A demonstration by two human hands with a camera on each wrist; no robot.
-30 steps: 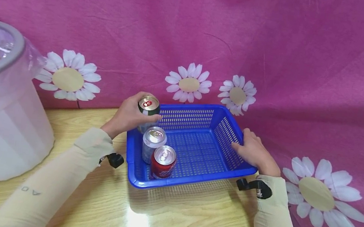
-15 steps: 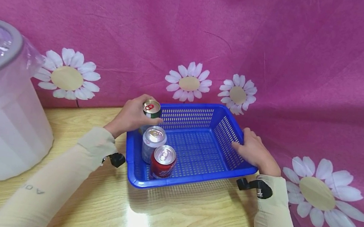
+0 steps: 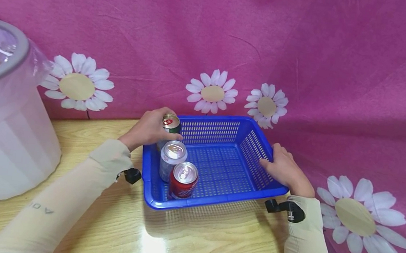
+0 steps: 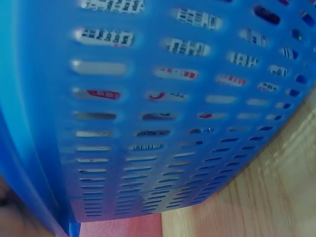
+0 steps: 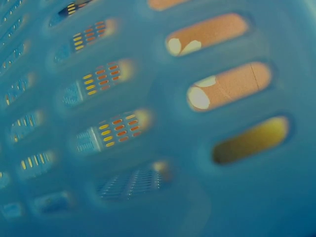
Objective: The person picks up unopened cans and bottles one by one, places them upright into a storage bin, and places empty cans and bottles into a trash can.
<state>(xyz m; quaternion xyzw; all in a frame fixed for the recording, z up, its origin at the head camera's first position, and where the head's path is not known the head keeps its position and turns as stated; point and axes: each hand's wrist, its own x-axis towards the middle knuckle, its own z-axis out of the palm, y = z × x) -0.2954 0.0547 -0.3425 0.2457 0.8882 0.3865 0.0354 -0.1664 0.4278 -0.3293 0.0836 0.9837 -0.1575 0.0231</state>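
Observation:
A blue slotted plastic basket (image 3: 214, 194) stands on the table, its left end holding three upright drink cans. In the far left corner my left hand (image 3: 149, 128) grips a dark green can (image 3: 172, 124) with a gold top and red tab, thumb along its near side. In front of it are a silver-white can (image 3: 172, 160) and a red can (image 3: 183, 181). My right hand (image 3: 284, 167) grips the basket's right rim, thumb inside. The left wrist view looks at the basket's slotted wall (image 4: 143, 106), printed cans showing through; the right wrist view faces another slotted wall (image 5: 163, 143).
A white bin (image 3: 8, 139) with a grey rim and a clear liner stands at the left of the wood-grain table (image 3: 198, 241). Behind the table hangs a magenta cloth (image 3: 213, 28) printed with white daisies.
My left hand has lowered the green can into the basket's far left corner, moving slightly right and towards me. The right hand and the other two cans stay in place.

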